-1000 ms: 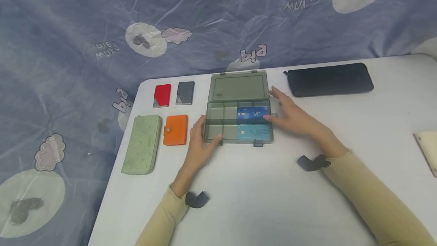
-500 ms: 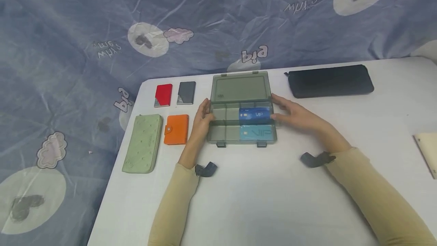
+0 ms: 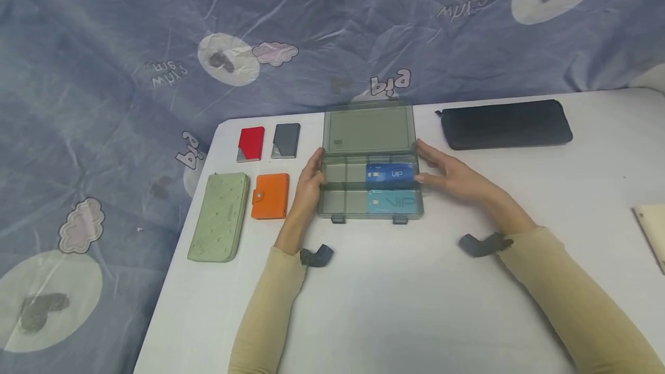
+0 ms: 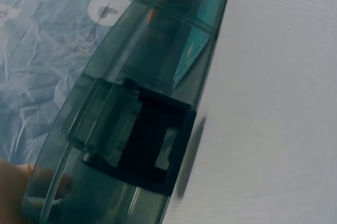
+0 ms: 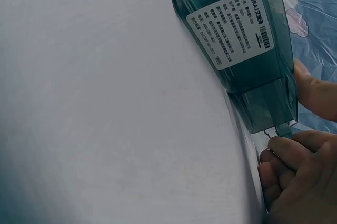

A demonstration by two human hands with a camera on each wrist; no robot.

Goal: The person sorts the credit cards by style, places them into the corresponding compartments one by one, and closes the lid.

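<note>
A clear grey-green plastic compartment box (image 3: 332,203) lies on the white table with its lid (image 3: 369,128) raised at the back. My left hand (image 3: 306,188) grips its left side, thumb over the rim. From the right, my right hand (image 3: 457,179) holds the other side, its thumb and fingers at the wall. On the right inside, a dark blue VIP card (image 3: 391,174) sits in the back row and a light blue VIP card (image 3: 392,202) in the front row. A front latch (image 4: 145,134) shows in the left wrist view; the right wrist view shows a printed label (image 5: 231,29).
Left of the box are a red card case (image 3: 251,143), a grey card case (image 3: 286,139), an orange snap wallet (image 3: 271,196) and a green zip wallet (image 3: 219,217). A black pouch (image 3: 506,124) lies back right, a cream item (image 3: 652,229) at the far right.
My left hand has slid from the front left corner up the left side. My right fingers have closed in on the right side. The box has shifted slightly right, and its lid stands higher.
</note>
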